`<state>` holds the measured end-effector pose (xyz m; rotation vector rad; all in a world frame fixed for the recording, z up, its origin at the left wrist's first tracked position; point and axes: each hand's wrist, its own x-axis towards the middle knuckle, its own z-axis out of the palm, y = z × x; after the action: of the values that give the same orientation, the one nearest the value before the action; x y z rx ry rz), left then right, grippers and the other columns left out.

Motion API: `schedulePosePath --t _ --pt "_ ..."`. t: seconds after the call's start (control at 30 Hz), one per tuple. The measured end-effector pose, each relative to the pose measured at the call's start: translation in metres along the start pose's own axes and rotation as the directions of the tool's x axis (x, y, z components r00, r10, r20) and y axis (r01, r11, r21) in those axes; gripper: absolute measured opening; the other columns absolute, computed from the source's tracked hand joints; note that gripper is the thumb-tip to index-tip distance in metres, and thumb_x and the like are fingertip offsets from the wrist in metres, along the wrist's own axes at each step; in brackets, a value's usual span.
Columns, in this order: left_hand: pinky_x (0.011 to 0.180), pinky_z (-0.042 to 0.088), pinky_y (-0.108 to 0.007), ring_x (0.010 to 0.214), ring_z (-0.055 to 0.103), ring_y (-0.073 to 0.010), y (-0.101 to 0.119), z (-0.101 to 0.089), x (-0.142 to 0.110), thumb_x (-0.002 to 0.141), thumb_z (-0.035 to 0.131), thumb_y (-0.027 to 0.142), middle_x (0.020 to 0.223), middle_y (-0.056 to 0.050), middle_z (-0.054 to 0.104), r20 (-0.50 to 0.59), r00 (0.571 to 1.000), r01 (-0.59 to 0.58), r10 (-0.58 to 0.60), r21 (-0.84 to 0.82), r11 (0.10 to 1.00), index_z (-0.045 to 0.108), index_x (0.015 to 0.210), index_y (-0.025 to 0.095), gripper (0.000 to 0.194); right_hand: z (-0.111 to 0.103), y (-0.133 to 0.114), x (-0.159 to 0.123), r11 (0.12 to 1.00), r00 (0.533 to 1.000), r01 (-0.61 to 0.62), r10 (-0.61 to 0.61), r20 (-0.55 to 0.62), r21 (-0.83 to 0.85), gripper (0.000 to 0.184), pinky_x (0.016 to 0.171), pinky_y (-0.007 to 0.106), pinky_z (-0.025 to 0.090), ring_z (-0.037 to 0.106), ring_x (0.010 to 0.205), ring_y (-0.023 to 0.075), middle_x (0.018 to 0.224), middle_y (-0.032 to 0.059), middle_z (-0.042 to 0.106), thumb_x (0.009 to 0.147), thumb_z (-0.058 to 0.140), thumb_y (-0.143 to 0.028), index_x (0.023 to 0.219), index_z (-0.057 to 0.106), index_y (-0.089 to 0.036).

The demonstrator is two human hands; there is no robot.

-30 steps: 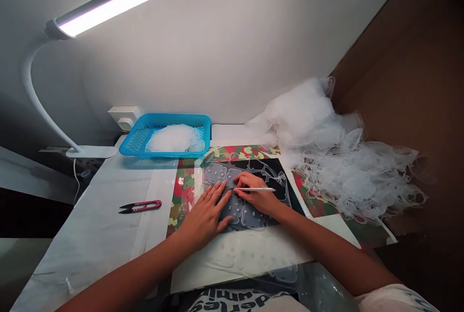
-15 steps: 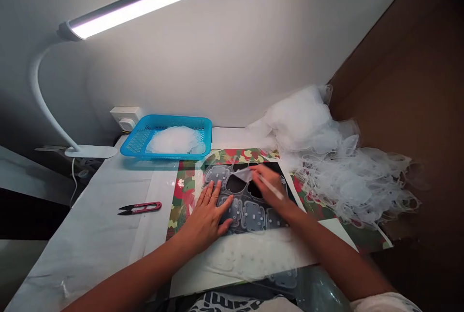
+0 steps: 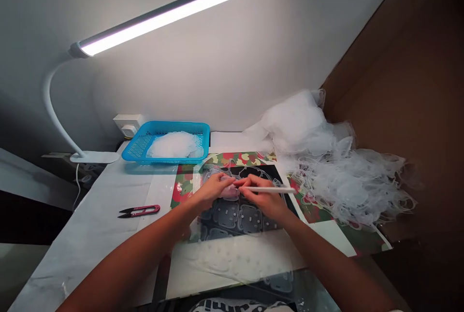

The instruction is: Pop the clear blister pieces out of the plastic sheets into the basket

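Note:
Both hands meet over a translucent sheet (image 3: 250, 218) with rounded, dotted shapes, laid on a black backing. My left hand (image 3: 213, 190) is closed, with its thumb and fingers on a small sheer white piece (image 3: 230, 193) at the sheet's upper part. My right hand (image 3: 264, 202) grips a slim white pen-shaped tool (image 3: 275, 190), whose rear end points right. Its fingertips touch or nearly touch those of my left hand by the sheer piece. The tool's working tip is hidden among the fingers.
A blue basket (image 3: 166, 160) at the back holds a stack of sheer white pieces (image 3: 176, 145). Red-handled thread snips (image 3: 139, 211) lie at left. A heap of sheer white scraps (image 3: 348, 189) stands at right. A lamp (image 3: 181, 10) hangs overhead.
My left hand has lifted off the sheet and moved up and right to the sheer piece. My right hand has come lower; the tool now lies nearly level. The view shifted slightly.

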<state>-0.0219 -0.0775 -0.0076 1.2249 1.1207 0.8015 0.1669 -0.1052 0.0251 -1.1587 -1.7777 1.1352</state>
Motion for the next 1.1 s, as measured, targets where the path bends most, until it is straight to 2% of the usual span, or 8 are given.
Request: schedulePosePath --t 0.1,0.33,0.53,0.63,0.8,0.93,1.0,1.1 --pt "0.059 0.051 -0.027 0.070 0.068 -0.0201 -0.006 0.004 0.001 0.068 0.076 0.043 0.074 -0.001 0.067 -0.032 0.999 -0.043 0.044 0.027 0.999 0.057 0.081 0.018 0.034 -0.011 0.016 0.022 0.988 0.993 -0.103 0.109 -0.044 0.118 0.026 0.085 0.033 0.043 0.063 0.098 0.0213 0.106 0.0061 0.072 0.080 0.064 -0.038 0.066 0.051 -0.020" --pt "0.058 0.052 -0.029 0.069 0.071 -0.0213 -0.013 0.009 -0.004 0.080 0.063 0.040 0.082 -0.001 0.066 -0.049 0.984 -0.163 0.170 0.122 0.979 0.053 0.085 0.021 0.023 -0.013 0.034 0.044 0.966 0.974 -0.209 0.192 0.116 0.151 0.032 0.068 0.027 0.036 0.054 0.073 0.0157 0.073 -0.0015 0.063 0.076 0.066 -0.047 0.067 0.050 -0.020" --pt "0.058 0.047 -0.025 0.064 0.062 -0.0163 -0.017 0.010 -0.007 0.086 0.058 0.034 0.073 0.001 0.063 -0.116 0.943 -0.269 0.311 0.279 0.922 0.053 0.077 0.021 0.017 -0.006 0.038 0.048 0.986 0.987 -0.151 0.146 -0.066 -0.073 0.029 0.059 0.026 0.030 0.044 0.061 0.0137 0.060 -0.0048 0.049 0.076 0.061 -0.040 0.062 0.045 -0.021" --pt "0.067 0.048 -0.026 0.072 0.060 -0.0160 -0.018 0.011 -0.010 0.088 0.056 0.031 0.078 0.000 0.064 -0.156 0.917 -0.325 0.367 0.244 0.914 0.054 0.078 0.020 0.014 -0.013 0.047 0.054 0.971 0.985 -0.117 0.086 -0.152 -0.207 0.026 0.064 0.028 0.033 0.048 0.065 0.0157 0.063 -0.0022 0.055 0.078 0.058 -0.039 0.062 0.047 -0.021" --pt "0.069 0.048 -0.025 0.073 0.060 -0.0149 -0.008 0.009 -0.015 0.085 0.060 0.033 0.078 0.000 0.060 -0.197 0.914 -0.337 0.355 0.118 0.934 0.053 0.081 0.019 0.017 -0.026 0.048 0.041 0.993 0.986 -0.063 0.047 -0.160 -0.095 0.026 0.072 0.029 0.041 0.058 0.079 0.0178 0.089 0.0023 0.067 0.082 0.056 -0.038 0.066 0.047 -0.021" --pt "0.068 0.052 -0.026 0.072 0.063 -0.0148 0.023 -0.035 -0.008 0.087 0.059 0.037 0.089 -0.002 0.065 -0.298 0.861 -0.373 0.413 0.183 0.910 0.053 0.103 0.019 0.024 -0.030 0.046 0.009 0.925 0.959 0.051 -0.151 -0.241 -0.377 0.019 0.075 0.031 0.042 0.057 0.082 0.0191 0.090 0.0040 0.063 0.093 0.047 -0.034 0.078 0.051 -0.022" --pt "0.071 0.053 -0.029 0.072 0.065 -0.0160 0.043 -0.074 0.004 0.090 0.055 0.038 0.088 -0.003 0.065 -0.419 0.751 -0.352 0.510 0.400 0.846 0.052 0.112 0.019 0.029 -0.032 0.052 -0.005 0.787 0.950 0.045 -0.225 -0.218 -0.615 0.018 0.077 0.034 0.042 0.056 0.085 0.0221 0.092 0.0075 0.062 0.097 0.043 -0.031 0.085 0.053 -0.021" --pt "0.087 0.050 -0.046 0.094 0.064 -0.0278 0.065 -0.124 0.021 0.088 0.059 0.039 0.095 -0.010 0.065 -0.400 0.640 -0.180 0.656 0.752 0.635 0.056 0.110 0.013 0.034 -0.036 0.066 -0.013 0.517 0.953 -0.048 -0.232 -0.194 -0.855 0.019 0.073 0.035 0.040 0.057 0.087 0.0262 0.096 0.0131 0.061 0.098 0.042 -0.031 0.089 0.053 -0.019"
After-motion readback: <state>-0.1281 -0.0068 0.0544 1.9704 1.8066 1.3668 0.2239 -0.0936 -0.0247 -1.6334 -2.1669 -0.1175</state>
